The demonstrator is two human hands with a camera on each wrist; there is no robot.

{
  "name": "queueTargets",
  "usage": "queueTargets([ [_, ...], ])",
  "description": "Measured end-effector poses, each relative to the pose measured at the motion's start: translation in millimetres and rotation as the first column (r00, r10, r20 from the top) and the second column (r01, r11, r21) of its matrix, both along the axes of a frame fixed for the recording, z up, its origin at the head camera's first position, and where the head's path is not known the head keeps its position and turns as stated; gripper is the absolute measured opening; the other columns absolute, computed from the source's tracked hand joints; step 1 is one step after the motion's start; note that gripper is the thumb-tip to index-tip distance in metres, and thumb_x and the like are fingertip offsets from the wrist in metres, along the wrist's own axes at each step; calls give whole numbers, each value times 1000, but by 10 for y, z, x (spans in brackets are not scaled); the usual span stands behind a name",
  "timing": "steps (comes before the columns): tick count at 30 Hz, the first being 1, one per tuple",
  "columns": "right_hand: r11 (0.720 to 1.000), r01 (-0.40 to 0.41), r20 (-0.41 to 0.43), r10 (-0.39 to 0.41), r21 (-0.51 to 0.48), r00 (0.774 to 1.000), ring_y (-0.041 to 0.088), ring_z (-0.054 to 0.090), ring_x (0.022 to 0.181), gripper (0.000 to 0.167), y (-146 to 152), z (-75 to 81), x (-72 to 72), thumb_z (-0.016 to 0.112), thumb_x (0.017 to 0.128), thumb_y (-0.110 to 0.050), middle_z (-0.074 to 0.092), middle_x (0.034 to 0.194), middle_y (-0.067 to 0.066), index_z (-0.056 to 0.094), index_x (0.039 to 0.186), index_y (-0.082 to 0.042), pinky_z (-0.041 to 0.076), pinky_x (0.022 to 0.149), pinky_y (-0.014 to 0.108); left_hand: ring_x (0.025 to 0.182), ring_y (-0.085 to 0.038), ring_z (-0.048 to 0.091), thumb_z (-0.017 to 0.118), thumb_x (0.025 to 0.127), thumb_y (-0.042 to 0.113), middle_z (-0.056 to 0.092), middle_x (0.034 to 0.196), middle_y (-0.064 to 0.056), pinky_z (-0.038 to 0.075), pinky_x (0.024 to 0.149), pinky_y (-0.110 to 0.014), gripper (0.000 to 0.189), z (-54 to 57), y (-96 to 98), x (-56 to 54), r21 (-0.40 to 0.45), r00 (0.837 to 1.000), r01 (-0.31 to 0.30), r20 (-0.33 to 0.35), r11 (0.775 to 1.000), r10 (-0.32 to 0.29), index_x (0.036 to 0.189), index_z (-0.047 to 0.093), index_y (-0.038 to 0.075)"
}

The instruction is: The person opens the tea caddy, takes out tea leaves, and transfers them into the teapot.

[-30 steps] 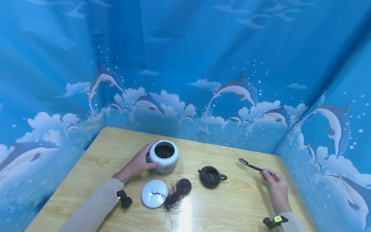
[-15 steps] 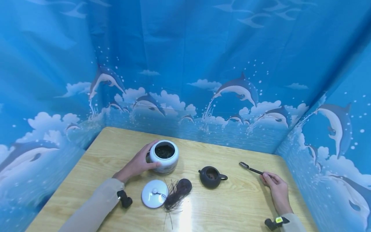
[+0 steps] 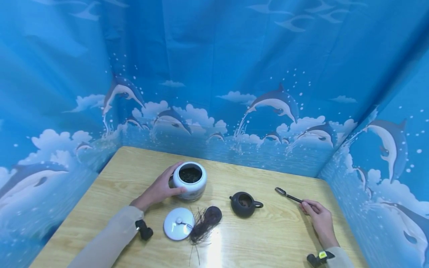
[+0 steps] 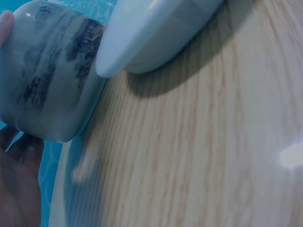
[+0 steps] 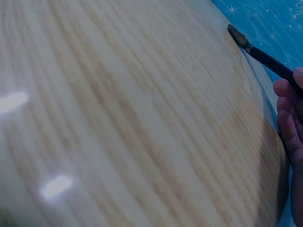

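My left hand [image 3: 164, 186] grips the side of a white ceramic jar [image 3: 196, 189], its thumb across the front. Dark leaves fill part of the open jar, and the left wrist view shows a dark painted pattern on its wall [image 4: 57, 71]. Out to the right, my right hand [image 3: 320, 221] pinches the dark handle of a small tea scoop [image 3: 289, 194]; the scoop's head points away to the left, above the table. Between the hands stands a dark teapot [image 3: 242, 210] without a lid, with some brown matter inside.
In front of the jar lies its white lid [image 3: 174, 227] with a round knob. A dark brush-like bundle of loose fibres [image 3: 204, 225] touches the lid's right side. A blue dolphin-print curtain [image 3: 214, 93] encloses the wooden table [image 3: 261, 245].
My right hand with the scoop has shifted slightly, dipping a little lower toward the table. The left hand and jar have stayed in place.
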State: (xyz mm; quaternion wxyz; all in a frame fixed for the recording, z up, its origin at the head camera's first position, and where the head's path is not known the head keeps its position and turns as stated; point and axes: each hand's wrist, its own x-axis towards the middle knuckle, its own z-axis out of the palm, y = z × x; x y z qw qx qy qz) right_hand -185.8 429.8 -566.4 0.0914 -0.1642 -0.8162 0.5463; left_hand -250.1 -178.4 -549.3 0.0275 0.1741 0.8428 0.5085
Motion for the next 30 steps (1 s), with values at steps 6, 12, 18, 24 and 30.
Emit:
queueTargets([
  [6,980,-31,55,21,198,998,-11,69,86,50,33,-5,14,73,106,-39,81,100,-21,70,136,1,57,77,14,163,-43,34,90,89,49,34,177,-13,25,131,-72,110,-3,-3,1,-5,1000,0,-1,1000,0,174,26,25],
  [12,919,-50,113,6,390,994,-14,59,87,51,69,-3,16,71,105,-51,81,120,6,75,132,-8,48,76,13,163,-43,33,90,88,48,34,177,-14,25,131,-72,110,7,-6,1,-4,1000,3,-4,1000,-3,174,26,23],
  [18,868,-100,90,64,487,994,-11,59,86,44,99,2,23,73,105,-46,81,116,10,79,127,-8,46,76,13,162,-43,34,90,89,48,35,176,-14,26,130,-72,110,-1,-17,-4,-9,1000,6,-10,1000,-6,174,26,22],
  [24,837,-132,111,86,531,990,-2,61,88,42,83,32,27,76,103,-43,79,115,13,80,124,-7,49,77,20,162,-44,33,89,89,49,34,176,-14,25,130,-73,110,11,-20,1,-11,1000,6,-6,1000,-6,175,25,22],
  [30,815,-150,124,97,559,988,10,64,95,34,72,16,-4,79,103,-37,78,116,14,82,121,-8,50,78,23,163,-44,33,89,89,52,34,177,-14,25,130,-73,111,23,-18,2,-33,1000,-1,4,999,1,175,24,24],
])
